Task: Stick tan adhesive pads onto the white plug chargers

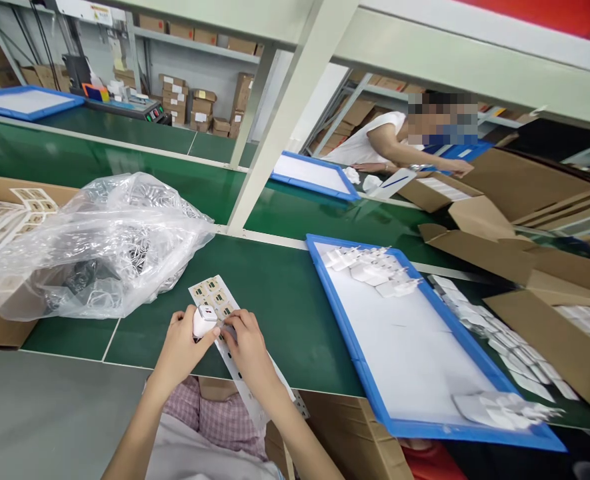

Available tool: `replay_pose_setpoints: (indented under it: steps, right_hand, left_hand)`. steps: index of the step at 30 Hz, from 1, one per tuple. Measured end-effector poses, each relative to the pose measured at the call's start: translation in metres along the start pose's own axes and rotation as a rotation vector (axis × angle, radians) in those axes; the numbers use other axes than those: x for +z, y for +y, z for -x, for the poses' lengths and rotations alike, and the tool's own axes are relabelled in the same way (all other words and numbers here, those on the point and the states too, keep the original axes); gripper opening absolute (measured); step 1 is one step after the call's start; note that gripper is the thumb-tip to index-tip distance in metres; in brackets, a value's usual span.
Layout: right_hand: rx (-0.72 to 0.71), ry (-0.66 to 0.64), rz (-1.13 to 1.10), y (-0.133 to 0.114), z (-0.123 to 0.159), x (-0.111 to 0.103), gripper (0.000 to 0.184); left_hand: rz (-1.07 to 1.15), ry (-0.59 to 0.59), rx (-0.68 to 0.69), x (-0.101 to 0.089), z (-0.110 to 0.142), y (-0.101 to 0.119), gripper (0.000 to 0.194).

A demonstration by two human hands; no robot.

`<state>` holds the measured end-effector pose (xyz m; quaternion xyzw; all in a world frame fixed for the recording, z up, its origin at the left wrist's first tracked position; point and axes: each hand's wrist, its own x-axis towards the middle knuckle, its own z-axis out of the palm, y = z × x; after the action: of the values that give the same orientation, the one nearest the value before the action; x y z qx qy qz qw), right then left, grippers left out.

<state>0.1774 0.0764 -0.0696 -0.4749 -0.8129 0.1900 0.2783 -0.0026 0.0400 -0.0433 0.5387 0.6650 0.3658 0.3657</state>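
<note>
My left hand (pixel 187 343) is closed round a white charger plug (pixel 205 320), its end face with dark port slots turned up. Just right of it, my right hand (pixel 247 347) is bent over a sticker sheet (pixel 213 293), thumb and fingers drawn into a pinch beside the charger. What lies between those fingertips is too small to make out. The sheet, pale with rows of gold and dark labels, runs under my right hand and over the table's front edge towards my lap.
A clear plastic bag (pixel 125 247) lies left beside a carton (pixel 5 333) with label sheets. To the right, a blue-rimmed tray (pixel 345 320) carries several white plugs (pixel 375 267). Beyond are open cartons (pixel 565 320), a slanted frame post (pixel 279 127) and a co-worker (pixel 389 137).
</note>
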Motion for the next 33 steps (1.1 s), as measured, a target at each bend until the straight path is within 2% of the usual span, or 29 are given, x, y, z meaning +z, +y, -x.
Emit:
replay_pose_setpoints:
  steps: [7, 11, 17, 25, 33]
  right_hand:
    - [-0.016, 0.027, -0.048, 0.004, 0.019, 0.000, 0.034]
    - [-0.009, 0.063, -0.063, 0.008, 0.024, 0.003, 0.027]
    - [-0.013, 0.094, -0.064, 0.006, 0.016, 0.002, 0.019]
    - [-0.045, 0.040, 0.039, -0.002, 0.006, -0.007, 0.025]
    - [-0.101, -0.038, 0.165, -0.006, 0.002, -0.018, 0.023]
  left_hand:
    - [-0.071, -0.097, 0.090, -0.001, 0.003, 0.003, 0.020]
    - [-0.093, -0.111, 0.090, -0.001, 0.002, 0.001, 0.022]
    - [-0.123, -0.116, 0.108, 0.001, 0.001, -0.003, 0.028]
    - [-0.151, -0.117, 0.108, -0.001, -0.001, 0.003, 0.022]
    - [-0.196, -0.130, 0.143, -0.007, -0.011, 0.011, 0.021]
